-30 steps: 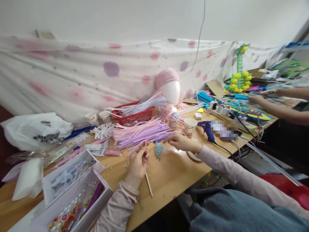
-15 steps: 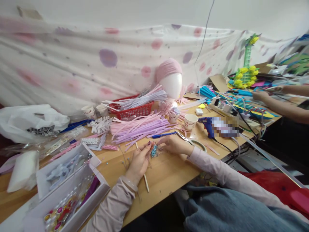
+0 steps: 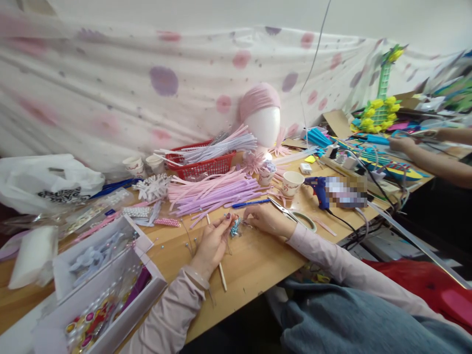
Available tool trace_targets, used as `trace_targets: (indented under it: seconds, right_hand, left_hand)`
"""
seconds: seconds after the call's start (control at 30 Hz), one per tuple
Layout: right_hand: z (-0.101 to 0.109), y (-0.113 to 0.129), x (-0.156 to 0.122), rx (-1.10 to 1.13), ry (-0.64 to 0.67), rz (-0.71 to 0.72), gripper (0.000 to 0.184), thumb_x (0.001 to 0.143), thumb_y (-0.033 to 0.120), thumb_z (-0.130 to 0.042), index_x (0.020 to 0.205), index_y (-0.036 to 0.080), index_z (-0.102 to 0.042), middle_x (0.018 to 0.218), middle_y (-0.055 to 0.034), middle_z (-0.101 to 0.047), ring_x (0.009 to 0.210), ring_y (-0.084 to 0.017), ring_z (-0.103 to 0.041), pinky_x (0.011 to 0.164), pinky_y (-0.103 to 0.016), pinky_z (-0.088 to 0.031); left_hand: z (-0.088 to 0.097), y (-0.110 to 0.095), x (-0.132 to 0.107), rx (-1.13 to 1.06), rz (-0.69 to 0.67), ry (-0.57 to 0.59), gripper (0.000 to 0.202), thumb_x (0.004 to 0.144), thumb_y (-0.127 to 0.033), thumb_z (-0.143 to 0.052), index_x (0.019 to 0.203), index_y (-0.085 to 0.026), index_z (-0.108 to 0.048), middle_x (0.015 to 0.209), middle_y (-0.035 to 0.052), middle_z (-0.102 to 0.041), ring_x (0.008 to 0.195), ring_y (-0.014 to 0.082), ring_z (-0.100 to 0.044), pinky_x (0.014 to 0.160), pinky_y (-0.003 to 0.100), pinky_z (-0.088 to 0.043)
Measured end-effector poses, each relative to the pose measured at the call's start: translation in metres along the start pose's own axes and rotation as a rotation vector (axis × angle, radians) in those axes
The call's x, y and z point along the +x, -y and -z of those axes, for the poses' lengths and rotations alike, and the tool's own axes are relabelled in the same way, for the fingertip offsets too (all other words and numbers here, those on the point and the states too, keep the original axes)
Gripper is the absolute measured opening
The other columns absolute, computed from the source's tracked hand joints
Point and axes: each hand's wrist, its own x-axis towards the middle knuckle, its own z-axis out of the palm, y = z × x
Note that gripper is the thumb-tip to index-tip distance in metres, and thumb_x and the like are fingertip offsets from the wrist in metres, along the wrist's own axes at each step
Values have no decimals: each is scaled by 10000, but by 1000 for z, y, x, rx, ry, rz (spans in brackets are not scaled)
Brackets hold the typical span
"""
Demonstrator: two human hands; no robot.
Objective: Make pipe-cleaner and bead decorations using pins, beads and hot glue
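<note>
My left hand (image 3: 212,244) is closed, thumb and finger pinched at the edge of a small bunch of shiny blue beads (image 3: 235,228). Clear plastic seems to surround the beads. Just right of them my right hand (image 3: 266,220) has its fingers curled in a pinch; whatever is between the fingertips is too small to make out. A thin wooden stick (image 3: 222,275) lies on the table beside my left wrist. Fine wires with bead tips (image 3: 187,245) are scattered left of that hand. Beyond my right hand lie scissors (image 3: 282,208) and a roll of tape (image 3: 306,221).
Pink and purple pipe cleaners (image 3: 216,191) lie in front of a red basket (image 3: 206,166). A head form (image 3: 263,123) stands behind. White boxes of trimmings (image 3: 147,290) are at left. A blue glue gun (image 3: 317,191) and a co-worker's hands (image 3: 403,143) are at right.
My right hand's fingers have drawn slightly away from the beads and curled in more. My left hand keeps its pinch. The view has shifted slightly.
</note>
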Motion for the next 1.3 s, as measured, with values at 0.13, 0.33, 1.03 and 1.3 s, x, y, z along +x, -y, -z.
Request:
trace_targets:
  seconds: [0.13,0.33,1.03,1.3]
  right_hand:
    - [-1,-4,1,-2,27,25,118,847,185,-589,866,157,-702,689,-26,-655,624,-138,-561,607,-229,-366]
    - [23,-8,11,14,81,172,82,809,145,-608,777,156,-683,791,-59,-679,718,-161,-584,670,-255,-410]
    - [94,-2,-11,496,-367,74,169,804,320,-651,730,195,-565,660,5,-586,611,-131,-536,565,-275,-406]
    - [24,9,-17,1239,-292,-98,199,737,328,-776,869,203,-695,793,-2,-658,653,-103,-571,612,-249,-468]
  left_hand:
    - [-1,-1,-1,-6,2,-2,53,677,-40,-772,675,-80,-738,714,57,-740,688,92,-674,727,160,-520]
    - [0,0,-1,-9,1,-2,46,668,-62,-781,677,-88,-745,709,51,-740,699,96,-675,761,175,-502]
    - [2,-2,-5,-3,24,79,359,472,-287,-923,729,-113,-743,716,20,-718,527,50,-567,545,165,-497]
    - [0,-4,-12,69,33,158,295,570,-328,-886,738,-126,-753,681,5,-682,580,44,-556,574,139,-470]
